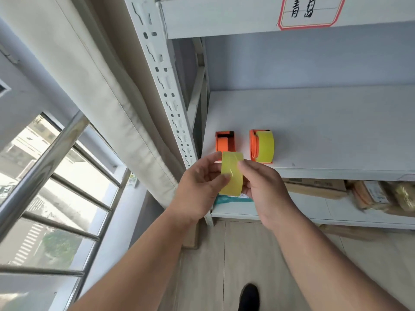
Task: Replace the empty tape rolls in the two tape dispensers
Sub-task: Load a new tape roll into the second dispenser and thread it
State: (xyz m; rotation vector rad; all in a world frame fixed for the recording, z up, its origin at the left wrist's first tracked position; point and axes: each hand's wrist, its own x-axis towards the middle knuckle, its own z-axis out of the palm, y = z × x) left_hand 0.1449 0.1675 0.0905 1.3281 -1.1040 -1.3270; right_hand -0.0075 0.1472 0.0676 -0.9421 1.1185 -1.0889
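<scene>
Halfway, judging by the shelf [314, 131]: right dispenser [261, 146] carries yellow tape, left dispenser [225, 142] shows a bare orange hub. Left hand [199, 189] and right hand [265, 187] fingers pinch the fresh tape roll [232, 173] just before it.

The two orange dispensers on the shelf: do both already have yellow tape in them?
No: only the right dispenser holds tape; the left dispenser shows a bare orange hub.

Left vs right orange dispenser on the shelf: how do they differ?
The right dispenser carries a yellow tape roll; the left dispenser shows only its orange hub, no tape. The held roll partly hides the left dispenser's front, while the right one is in full view. Both are orange and rest on the same white shelf.
</scene>
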